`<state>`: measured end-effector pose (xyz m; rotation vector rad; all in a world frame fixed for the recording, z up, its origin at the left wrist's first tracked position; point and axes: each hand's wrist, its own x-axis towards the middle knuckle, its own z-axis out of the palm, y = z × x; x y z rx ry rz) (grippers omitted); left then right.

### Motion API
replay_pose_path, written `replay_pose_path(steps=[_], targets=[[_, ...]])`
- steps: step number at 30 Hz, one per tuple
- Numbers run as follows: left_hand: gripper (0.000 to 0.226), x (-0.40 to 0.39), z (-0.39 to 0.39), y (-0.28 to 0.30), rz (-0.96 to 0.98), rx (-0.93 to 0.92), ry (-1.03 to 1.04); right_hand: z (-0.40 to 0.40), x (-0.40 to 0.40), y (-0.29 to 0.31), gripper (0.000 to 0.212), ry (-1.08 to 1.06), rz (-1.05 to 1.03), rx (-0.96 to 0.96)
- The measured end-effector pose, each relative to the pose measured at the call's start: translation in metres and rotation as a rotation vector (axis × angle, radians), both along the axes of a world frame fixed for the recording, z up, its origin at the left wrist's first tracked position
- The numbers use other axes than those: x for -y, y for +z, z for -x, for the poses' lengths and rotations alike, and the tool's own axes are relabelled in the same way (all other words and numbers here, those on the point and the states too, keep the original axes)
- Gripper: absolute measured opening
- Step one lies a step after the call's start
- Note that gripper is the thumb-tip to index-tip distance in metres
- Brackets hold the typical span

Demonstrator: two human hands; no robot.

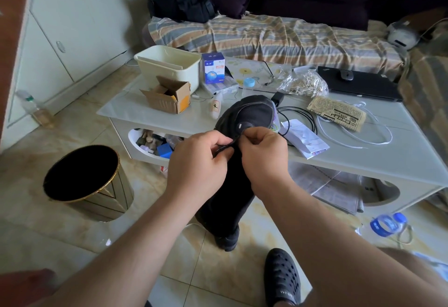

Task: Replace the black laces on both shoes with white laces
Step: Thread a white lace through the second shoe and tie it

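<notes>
In the head view, a black shoe (247,117) rests with its toe on the near edge of the white table (363,151), its rear part hidden behind the two hands. The left hand (196,158) and the right hand (264,154) meet just in front of the shoe, knuckles almost touching. Between them runs a short length of black lace (226,147); the left grip is pressed together on it with thumb and forefinger, and the right grip pinches the same lace at its other end, fingers curled tight. A second black shoe (226,238) stands on the tiled floor below the hands, mostly hidden by dark cloth. A white lace (378,140) lies in loose loops on the table to the right, well apart from the hands, partly under a folded newspaper (339,112). Near the shoe's right side lie a black cable (298,112) and a folded paper slip (305,140). Farther back on the table stand a cream plastic bin (169,64), an open cardboard box (167,95) and a blue-and-white carton (213,68). A black-lined waste bin (89,185) stands on the floor to the left, and a black perforated slipper (282,280) shows at the bottom edge.
</notes>
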<state>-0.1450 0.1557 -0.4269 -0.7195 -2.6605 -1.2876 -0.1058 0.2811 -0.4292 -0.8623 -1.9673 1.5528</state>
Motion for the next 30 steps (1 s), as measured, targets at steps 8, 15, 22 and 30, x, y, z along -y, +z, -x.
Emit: replay_pose_path(steps=[8,15,22,30], targets=[[0.009,0.003,-0.003,-0.006,-0.048,-0.057,-0.011,-0.005,0.002,0.014,0.026,0.086,0.182,-0.155],[0.003,0.002,-0.004,-0.008,-0.144,-0.107,0.029,-0.009,0.006,0.014,0.029,0.18,-0.037,-0.103],[0.039,0.002,-0.015,-0.004,-0.234,0.065,0.032,-0.008,0.007,0.013,0.032,0.192,-0.237,-0.069],[0.065,0.0,-0.013,-0.005,-0.116,0.043,-0.117,-0.011,0.012,0.007,0.029,0.205,-0.413,0.017]])
